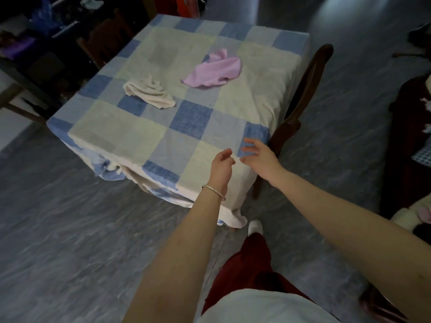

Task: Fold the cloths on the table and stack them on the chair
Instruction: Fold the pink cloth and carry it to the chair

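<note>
We hold both hands empty above the near corner of the table (pixel 140 136): our left hand (pixel 222 163) loosely curled, our right hand (pixel 258 157) with fingers spread. Neither touches a cloth. The cream cloth (pixel 149 92) lies crumpled at ten o'clock from the left hand, the nearer one, and its long axis runs ten to four. The pink cloth (pixel 213 69) sits at twelve, stretched eight to two. The chair (pixel 303 96) stands at one o'clock of the right hand.
</note>
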`<action>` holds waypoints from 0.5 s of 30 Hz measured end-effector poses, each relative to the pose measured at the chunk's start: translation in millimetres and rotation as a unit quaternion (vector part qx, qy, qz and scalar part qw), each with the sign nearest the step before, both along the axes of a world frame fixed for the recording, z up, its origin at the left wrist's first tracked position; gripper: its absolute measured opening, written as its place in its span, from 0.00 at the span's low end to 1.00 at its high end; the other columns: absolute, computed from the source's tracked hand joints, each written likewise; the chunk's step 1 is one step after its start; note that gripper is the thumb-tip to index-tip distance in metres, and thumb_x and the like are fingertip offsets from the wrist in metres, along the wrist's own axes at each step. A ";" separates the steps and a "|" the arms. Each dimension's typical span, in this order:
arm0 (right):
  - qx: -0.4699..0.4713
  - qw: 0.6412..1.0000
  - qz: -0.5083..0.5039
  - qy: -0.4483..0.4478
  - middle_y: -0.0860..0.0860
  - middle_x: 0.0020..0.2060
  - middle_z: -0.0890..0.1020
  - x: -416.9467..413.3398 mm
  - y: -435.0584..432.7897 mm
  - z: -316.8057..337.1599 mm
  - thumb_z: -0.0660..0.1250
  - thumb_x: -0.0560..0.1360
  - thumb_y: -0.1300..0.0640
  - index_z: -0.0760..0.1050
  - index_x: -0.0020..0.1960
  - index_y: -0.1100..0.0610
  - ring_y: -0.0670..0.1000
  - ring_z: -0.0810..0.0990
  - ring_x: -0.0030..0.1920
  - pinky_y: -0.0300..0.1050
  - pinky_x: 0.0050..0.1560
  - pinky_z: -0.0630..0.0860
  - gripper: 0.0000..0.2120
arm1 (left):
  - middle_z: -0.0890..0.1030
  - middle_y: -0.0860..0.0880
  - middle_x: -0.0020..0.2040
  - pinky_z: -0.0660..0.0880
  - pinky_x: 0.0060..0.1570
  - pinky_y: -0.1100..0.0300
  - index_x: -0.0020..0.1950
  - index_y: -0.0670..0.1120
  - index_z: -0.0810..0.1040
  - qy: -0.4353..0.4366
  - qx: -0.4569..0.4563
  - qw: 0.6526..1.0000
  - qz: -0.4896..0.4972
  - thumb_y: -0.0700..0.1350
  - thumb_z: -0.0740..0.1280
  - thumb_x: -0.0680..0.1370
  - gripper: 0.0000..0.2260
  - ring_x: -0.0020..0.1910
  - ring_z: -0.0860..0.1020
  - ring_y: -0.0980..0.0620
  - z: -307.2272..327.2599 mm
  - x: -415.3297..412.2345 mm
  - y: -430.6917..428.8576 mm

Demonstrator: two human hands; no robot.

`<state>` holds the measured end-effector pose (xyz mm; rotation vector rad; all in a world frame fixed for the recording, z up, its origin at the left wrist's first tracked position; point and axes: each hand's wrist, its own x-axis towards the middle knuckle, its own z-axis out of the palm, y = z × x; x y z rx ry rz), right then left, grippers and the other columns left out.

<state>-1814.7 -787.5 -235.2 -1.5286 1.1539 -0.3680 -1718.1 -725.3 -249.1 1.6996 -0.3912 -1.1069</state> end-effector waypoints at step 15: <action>0.035 0.999 0.032 -0.023 0.55 0.62 0.75 56.2 -106.5 -11.6 0.66 0.73 0.67 0.67 0.67 0.54 0.50 0.76 0.58 0.41 0.60 0.72 0.24 | 0.71 0.46 0.68 0.66 0.66 0.58 0.68 0.42 0.70 0.020 0.023 0.998 0.064 0.35 0.56 0.78 0.18 0.66 0.69 0.50 -22.5 43.1 -96.5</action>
